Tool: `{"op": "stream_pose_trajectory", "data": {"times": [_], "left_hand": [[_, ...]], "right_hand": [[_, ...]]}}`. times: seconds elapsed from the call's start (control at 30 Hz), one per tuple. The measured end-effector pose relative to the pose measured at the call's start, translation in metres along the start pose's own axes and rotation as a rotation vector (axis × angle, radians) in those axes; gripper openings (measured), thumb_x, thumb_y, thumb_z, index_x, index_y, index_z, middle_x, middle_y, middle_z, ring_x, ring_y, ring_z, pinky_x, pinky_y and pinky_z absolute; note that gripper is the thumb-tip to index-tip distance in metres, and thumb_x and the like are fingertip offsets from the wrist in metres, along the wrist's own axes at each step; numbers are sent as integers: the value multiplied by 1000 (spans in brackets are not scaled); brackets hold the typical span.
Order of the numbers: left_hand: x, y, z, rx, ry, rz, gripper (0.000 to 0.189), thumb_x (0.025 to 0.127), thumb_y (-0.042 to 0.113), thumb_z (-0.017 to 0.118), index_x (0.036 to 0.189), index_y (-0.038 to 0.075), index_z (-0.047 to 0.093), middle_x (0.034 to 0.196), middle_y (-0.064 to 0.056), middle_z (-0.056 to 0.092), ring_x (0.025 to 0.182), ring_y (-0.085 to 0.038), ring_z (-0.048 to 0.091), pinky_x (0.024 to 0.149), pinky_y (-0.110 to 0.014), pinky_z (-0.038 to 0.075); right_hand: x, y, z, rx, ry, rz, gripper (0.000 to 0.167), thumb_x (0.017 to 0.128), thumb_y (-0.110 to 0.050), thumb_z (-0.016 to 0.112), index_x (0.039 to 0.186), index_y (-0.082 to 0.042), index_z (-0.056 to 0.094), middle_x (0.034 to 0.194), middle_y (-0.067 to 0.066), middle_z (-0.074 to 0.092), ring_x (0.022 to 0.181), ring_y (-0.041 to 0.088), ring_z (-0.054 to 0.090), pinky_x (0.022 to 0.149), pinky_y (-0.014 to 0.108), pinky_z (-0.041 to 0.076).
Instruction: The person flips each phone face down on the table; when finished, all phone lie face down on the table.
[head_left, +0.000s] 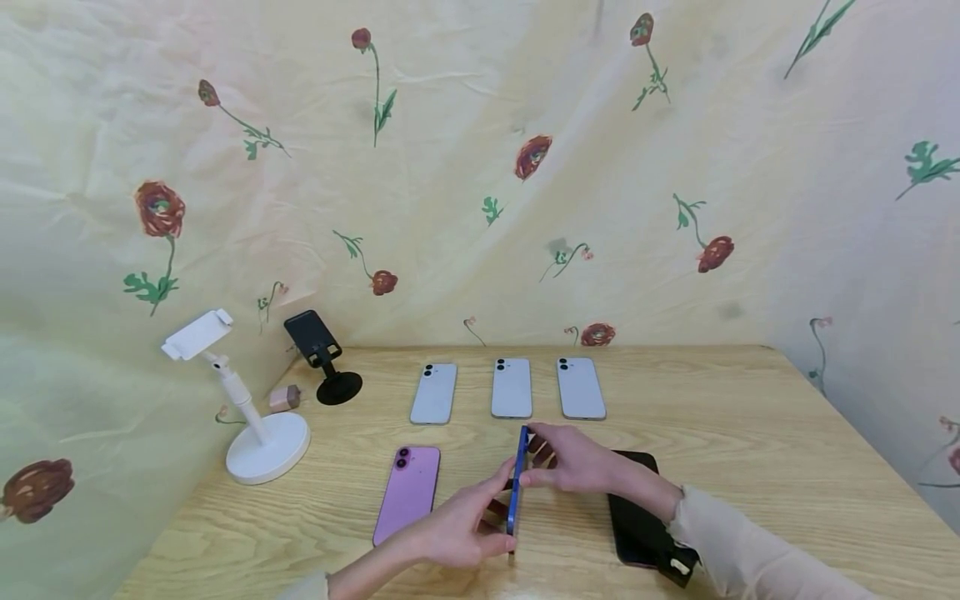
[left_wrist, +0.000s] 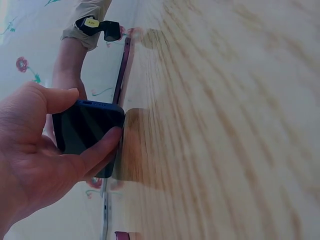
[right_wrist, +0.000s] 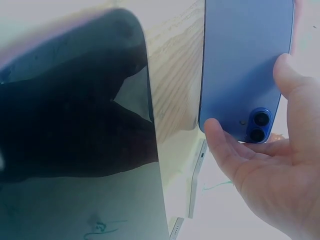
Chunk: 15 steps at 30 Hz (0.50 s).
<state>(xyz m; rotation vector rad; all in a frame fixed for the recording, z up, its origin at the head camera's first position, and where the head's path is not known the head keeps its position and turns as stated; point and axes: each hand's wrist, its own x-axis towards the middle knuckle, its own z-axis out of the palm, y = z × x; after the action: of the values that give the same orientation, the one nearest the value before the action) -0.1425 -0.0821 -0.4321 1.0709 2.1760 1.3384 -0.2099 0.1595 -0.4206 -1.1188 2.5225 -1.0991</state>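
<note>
A blue phone [head_left: 518, 475] stands on its long edge, upright, at the front middle of the table. My left hand [head_left: 457, 525] grips its near end, and my right hand [head_left: 572, 458] holds the far end. In the left wrist view the phone's dark screen [left_wrist: 82, 132] faces the left palm, thumb on the upper edge and fingers across the glass. The right wrist view shows its blue back [right_wrist: 245, 60] with two camera lenses, held by the right thumb and fingertips. A purple phone [head_left: 408, 492] lies left of the left hand; a black-screened phone [head_left: 633, 521] lies under the right forearm.
Three white phones [head_left: 433, 393] lie in a row farther back. On the left stand a white phone stand [head_left: 258, 433], a black phone stand [head_left: 322, 350] and a small pinkish charger plug [head_left: 284, 398]. A flowered cloth [head_left: 450, 192] hangs behind the wooden table [head_left: 712, 400].
</note>
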Motion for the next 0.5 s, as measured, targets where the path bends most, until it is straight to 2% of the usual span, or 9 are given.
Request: {"op": "stream_pose_trajectory", "data": {"times": [0.23,0.5], "left_hand": [[-1,0,1,-89,7,-25,92,95,4,67,161,5,3,157,-26,27,108,-11,62,85,-24,51],[-3,-1,1,-123,11,-36,92,96,6,66,159,1,0,156,-28,28,103,-9,64,83,-23,52]], "right_hand": [[0,-2,3,4,-4,2,51,91,-36,75,120,1,57,106,12,66,94,29,66,76,34,56],[0,-2,7,22,-5,2,56,90,-35,77,124,3,55,107,12,64,95,31,65,77,37,56]]}}
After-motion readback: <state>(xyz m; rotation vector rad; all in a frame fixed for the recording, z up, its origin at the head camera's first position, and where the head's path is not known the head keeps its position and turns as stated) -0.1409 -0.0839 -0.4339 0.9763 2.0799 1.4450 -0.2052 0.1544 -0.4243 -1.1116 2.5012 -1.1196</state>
